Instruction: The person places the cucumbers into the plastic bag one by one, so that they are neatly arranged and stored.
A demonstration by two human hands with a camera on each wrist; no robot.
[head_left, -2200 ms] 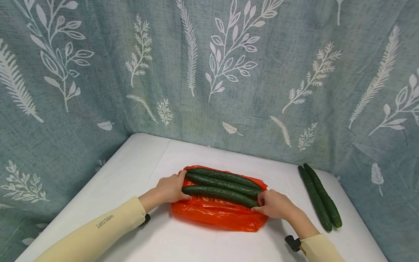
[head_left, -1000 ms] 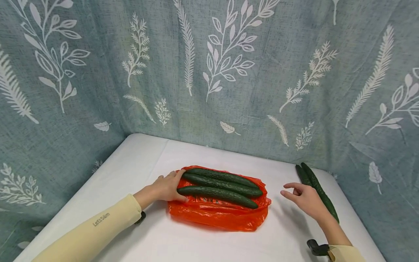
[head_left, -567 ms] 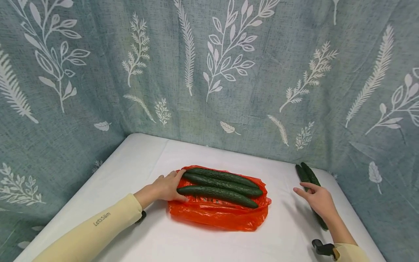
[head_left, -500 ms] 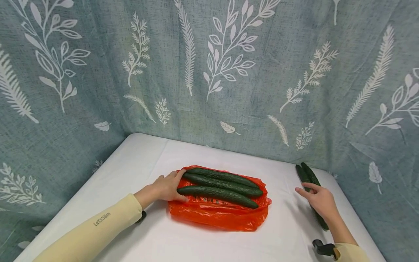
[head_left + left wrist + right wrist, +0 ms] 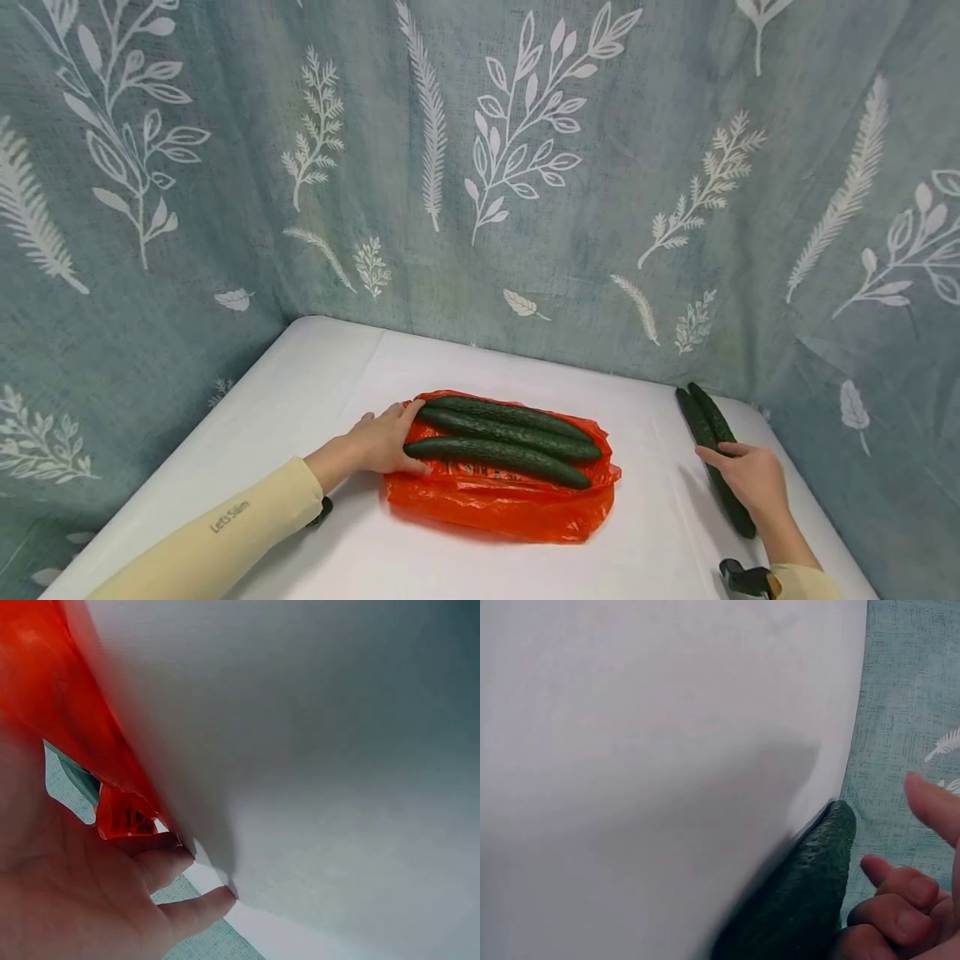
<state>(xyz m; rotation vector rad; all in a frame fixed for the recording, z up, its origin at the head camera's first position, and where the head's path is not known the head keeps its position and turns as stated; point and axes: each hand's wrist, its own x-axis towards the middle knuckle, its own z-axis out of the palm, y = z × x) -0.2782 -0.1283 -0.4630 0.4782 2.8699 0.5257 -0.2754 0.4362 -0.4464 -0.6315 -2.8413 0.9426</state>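
Three dark green cucumbers (image 5: 498, 461) lie side by side on a red plastic bag (image 5: 498, 512) at the table's middle. My left hand (image 5: 381, 440) rests at their left ends, fingers spread across the bag's edge. In the left wrist view its fingertips (image 5: 214, 901) touch the white surface beside the red plastic. At the right, two more cucumbers (image 5: 696, 414) lie lengthwise together. Over them is my right hand (image 5: 753, 482), thumb at the left one's side, hiding part of both. In the right wrist view the thumb (image 5: 934, 810) stands apart from the cucumber (image 5: 802, 885).
A white-covered table (image 5: 480, 575) carries everything. Grey-green curtains (image 5: 450, 183) with white leaf prints hang along its back and sides. Black wrist mounts (image 5: 742, 577) sit at the cream sleeves (image 5: 217, 533).
My right hand has left the bag's right end and moved right, over the pair of cucumbers. My left hand stays at the bag's left end. The head view has tilted slightly upward.
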